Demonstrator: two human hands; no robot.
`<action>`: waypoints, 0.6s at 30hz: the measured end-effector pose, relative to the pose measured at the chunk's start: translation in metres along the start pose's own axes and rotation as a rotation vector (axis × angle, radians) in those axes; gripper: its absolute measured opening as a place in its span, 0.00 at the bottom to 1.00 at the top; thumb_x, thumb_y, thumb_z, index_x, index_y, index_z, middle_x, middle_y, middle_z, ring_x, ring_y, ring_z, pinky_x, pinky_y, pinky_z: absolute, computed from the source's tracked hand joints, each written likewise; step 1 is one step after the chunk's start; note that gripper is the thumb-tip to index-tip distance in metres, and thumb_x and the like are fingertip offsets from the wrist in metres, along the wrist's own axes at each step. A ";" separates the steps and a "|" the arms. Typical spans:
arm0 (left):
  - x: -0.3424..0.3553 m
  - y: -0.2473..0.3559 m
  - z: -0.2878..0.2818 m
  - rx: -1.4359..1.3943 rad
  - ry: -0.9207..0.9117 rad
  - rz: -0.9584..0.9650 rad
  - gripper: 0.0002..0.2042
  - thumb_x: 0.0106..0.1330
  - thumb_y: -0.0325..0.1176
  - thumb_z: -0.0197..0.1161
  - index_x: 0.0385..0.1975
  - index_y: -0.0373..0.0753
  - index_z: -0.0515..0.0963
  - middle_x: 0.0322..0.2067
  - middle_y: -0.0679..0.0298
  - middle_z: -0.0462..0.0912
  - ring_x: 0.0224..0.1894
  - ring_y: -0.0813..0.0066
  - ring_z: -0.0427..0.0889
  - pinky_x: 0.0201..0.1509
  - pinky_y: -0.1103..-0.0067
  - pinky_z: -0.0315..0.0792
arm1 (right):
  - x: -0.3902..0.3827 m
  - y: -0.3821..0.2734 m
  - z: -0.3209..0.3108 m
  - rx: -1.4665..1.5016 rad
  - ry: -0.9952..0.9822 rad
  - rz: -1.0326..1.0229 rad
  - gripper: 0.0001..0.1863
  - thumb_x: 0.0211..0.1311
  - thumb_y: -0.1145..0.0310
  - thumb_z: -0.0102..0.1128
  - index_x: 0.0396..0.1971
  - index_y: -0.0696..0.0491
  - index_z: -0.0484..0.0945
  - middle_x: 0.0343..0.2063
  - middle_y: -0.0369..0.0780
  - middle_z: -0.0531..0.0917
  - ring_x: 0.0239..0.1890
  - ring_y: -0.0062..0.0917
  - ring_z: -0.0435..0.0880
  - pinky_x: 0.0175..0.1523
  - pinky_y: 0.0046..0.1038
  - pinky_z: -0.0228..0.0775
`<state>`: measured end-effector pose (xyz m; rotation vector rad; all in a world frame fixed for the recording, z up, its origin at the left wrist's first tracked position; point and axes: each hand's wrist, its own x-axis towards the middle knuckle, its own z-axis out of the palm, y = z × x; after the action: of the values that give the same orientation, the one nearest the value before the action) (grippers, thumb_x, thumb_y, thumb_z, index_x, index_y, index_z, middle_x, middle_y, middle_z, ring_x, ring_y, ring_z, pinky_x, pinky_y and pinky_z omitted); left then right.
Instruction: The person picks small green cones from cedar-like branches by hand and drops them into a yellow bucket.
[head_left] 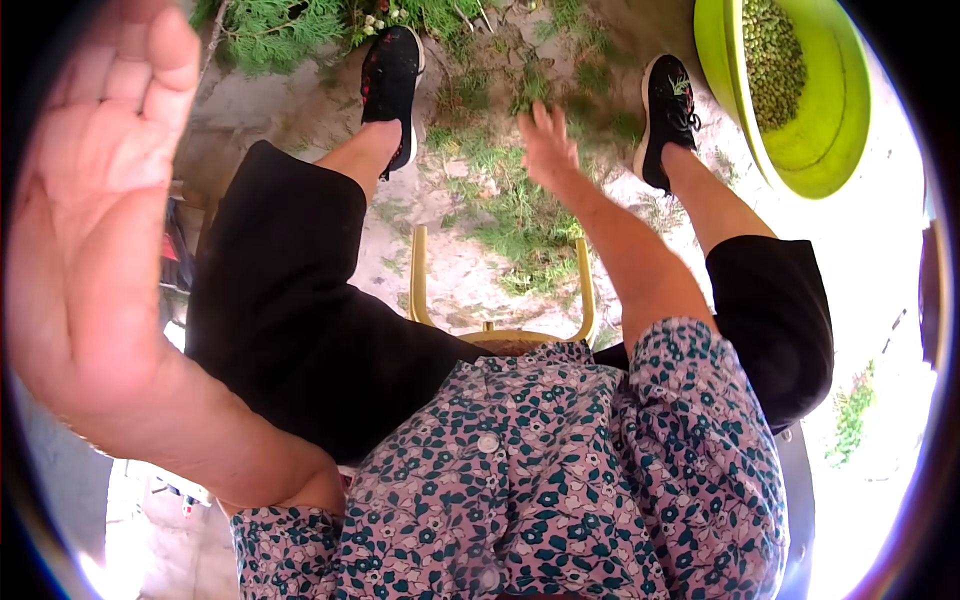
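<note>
"Where is the right hand (550, 160) hanging?"

"It's hovering over the feathery green sprigs (515, 240) that are lying scattered on the ground, between the black left shoe (390, 85) and the black right shoe (672, 120)."

"And its fingers?"

"They're splaying loosely, clasping nothing I'm seeing, though they're blurring a little. Some sprigs are lying just beyond the fingertips, others under the palm and nearer the stool (419, 275). Whether any are touching the skin, I can't tell."

"What about the left hand (110, 140)?"

"It's looming close at the upper left, well apart from the scattered sprigs. Its bare palm is showing, its grip relaxing; the top edge is cutting off some fingers."

"And that yellow-green basin (835, 160)?"

"It's sitting near the right shoe, holding small green pieces (770, 70)."
</note>
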<state>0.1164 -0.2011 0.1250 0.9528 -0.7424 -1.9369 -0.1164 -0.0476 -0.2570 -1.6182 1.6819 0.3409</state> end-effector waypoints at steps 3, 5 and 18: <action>0.004 -0.007 -0.003 -0.018 -0.012 0.002 0.21 0.68 0.31 0.38 0.59 0.27 0.51 0.60 0.52 0.55 0.63 0.64 0.55 0.61 0.68 0.53 | -0.056 -0.013 0.052 -0.017 -0.299 -0.099 0.37 0.48 0.78 0.52 0.61 0.50 0.50 0.65 0.47 0.40 0.65 0.48 0.42 0.59 0.59 0.48; 0.006 -0.008 0.000 -0.024 -0.025 0.001 0.21 0.68 0.31 0.39 0.59 0.28 0.51 0.60 0.52 0.56 0.63 0.64 0.55 0.60 0.68 0.54 | -0.081 -0.024 0.062 -0.085 -0.797 -0.098 0.27 0.49 0.73 0.54 0.53 0.55 0.66 0.60 0.51 0.56 0.52 0.46 0.70 0.54 0.40 0.67; -0.005 -0.012 0.032 0.012 0.019 0.054 0.20 0.69 0.33 0.41 0.57 0.29 0.56 0.53 0.53 0.67 0.51 0.65 0.69 0.54 0.71 0.63 | 0.055 -0.077 -0.036 -0.065 0.422 -0.295 0.22 0.49 0.71 0.52 0.48 0.51 0.68 0.56 0.44 0.61 0.53 0.42 0.63 0.46 0.47 0.65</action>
<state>0.0863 -0.1867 0.1346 0.9480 -0.7626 -1.8756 -0.0510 -0.1239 -0.2467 -2.0610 1.7046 -0.1037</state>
